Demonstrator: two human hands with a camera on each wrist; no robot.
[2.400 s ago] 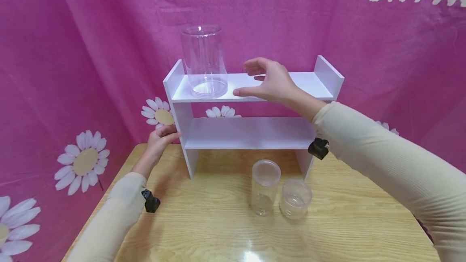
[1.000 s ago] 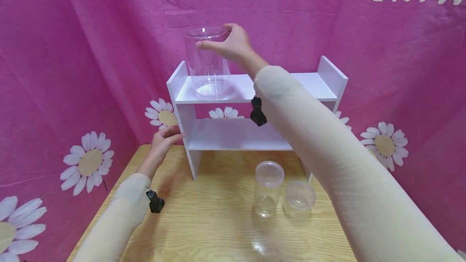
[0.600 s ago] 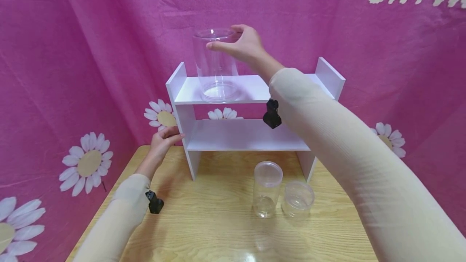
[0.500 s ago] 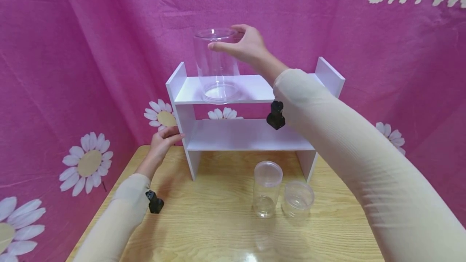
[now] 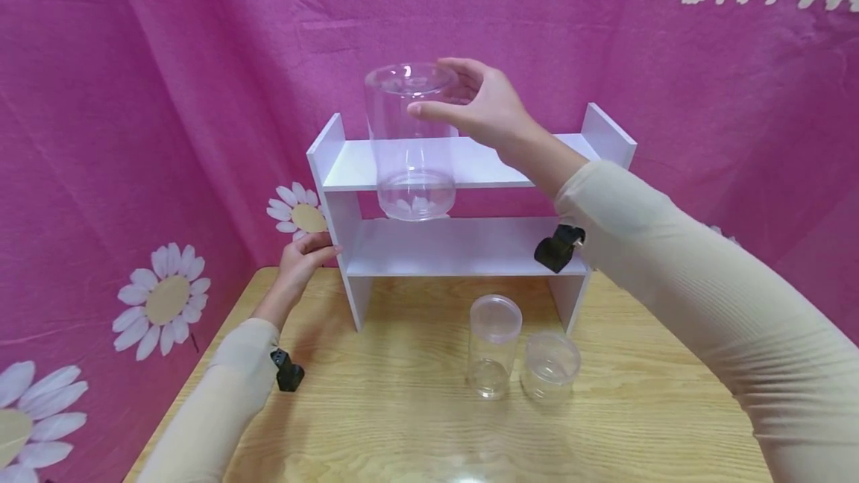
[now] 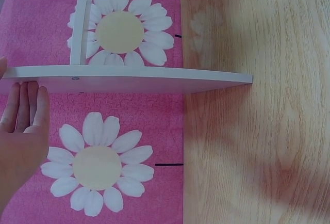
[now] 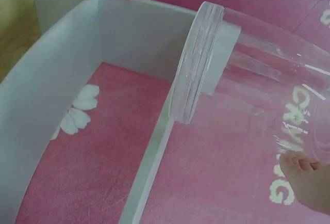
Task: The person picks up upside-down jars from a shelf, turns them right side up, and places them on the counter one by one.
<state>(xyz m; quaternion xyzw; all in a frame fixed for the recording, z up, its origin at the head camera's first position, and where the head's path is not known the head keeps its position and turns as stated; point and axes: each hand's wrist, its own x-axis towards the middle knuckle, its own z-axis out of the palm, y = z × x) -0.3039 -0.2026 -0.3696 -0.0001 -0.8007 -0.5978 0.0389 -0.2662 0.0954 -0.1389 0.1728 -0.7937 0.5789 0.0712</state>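
A large clear plastic jar (image 5: pixel 412 147) is in my right hand (image 5: pixel 486 106), which grips it near its upper end, thumb in front and fingers behind. It hangs upright before the top board of a white two-tier shelf (image 5: pixel 456 244), off the surface. In the right wrist view the jar's thick ringed end (image 7: pixel 196 64) points towards the shelf, and part of the right hand (image 7: pixel 307 180) shows. My left hand (image 5: pixel 298 267) pinches the shelf's left side panel; in the left wrist view its fingers (image 6: pixel 38 108) lie along the outer face, the thumb across the edge.
Two smaller clear jars stand on the wooden table (image 5: pixel 376 408) before the shelf's right half: a tall one (image 5: pixel 493 352) and a short one (image 5: pixel 550 367). Behind the shelf hangs a pink cloth (image 5: pixel 537 28) with daisies and lettering.
My right hand reached the large jar on the top board, took hold near its upper end, slid it right, then lifted it forward off the board. The left hand has stayed at the side panel.
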